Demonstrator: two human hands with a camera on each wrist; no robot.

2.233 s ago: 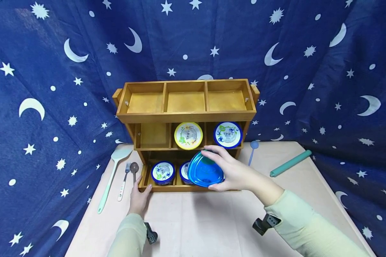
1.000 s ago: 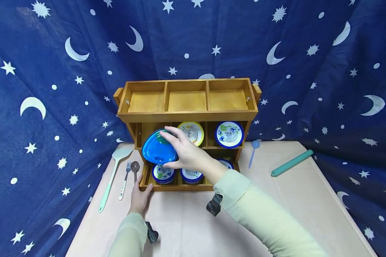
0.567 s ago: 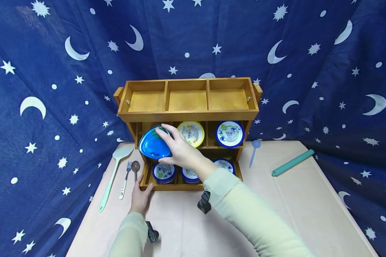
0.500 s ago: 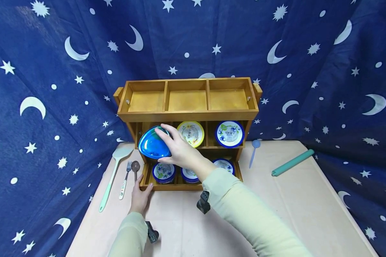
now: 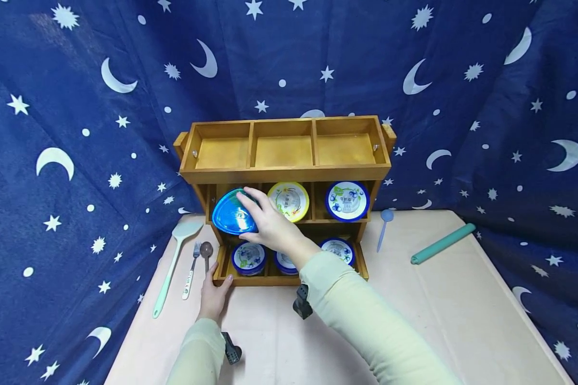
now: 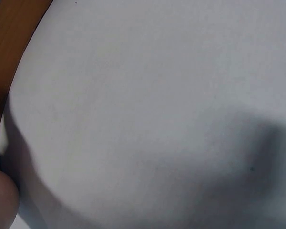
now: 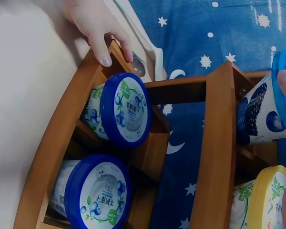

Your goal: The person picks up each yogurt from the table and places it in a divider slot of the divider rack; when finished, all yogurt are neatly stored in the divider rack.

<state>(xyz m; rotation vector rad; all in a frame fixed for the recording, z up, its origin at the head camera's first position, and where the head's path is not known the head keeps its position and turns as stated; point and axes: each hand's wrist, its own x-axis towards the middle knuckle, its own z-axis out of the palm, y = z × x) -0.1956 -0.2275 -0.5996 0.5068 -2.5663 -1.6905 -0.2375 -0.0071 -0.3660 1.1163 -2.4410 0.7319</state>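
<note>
My right hand (image 5: 274,227) grips a tub with a translucent blue lid (image 5: 232,213) at the left compartment of the middle tier of a wooden three-tier rack (image 5: 286,175). In the right wrist view the tub's dark-berry-printed side (image 7: 262,112) shows within that compartment; its base is hidden. My left hand (image 5: 214,294) holds the rack's lower front left corner, thumb over the front board and fingers at the side. Beside the gripped tub stands a yellow-lidded tub (image 5: 289,202), then a blue-rimmed tub (image 5: 347,201). Below are several blue-rimmed tubs (image 5: 248,258).
Left of the rack lie a pale green spatula (image 5: 174,270), a fork (image 5: 191,271) and a brown spoon (image 5: 206,250). To the right are a blue spoon (image 5: 386,216) and a green rolled item (image 5: 442,244). A starry blue cloth (image 5: 139,224) hangs behind.
My right hand has carried the blue-lidded tub left and upward, from before the bottom tier to the middle tier's left compartment. My left hand has stayed on the rack corner.
</note>
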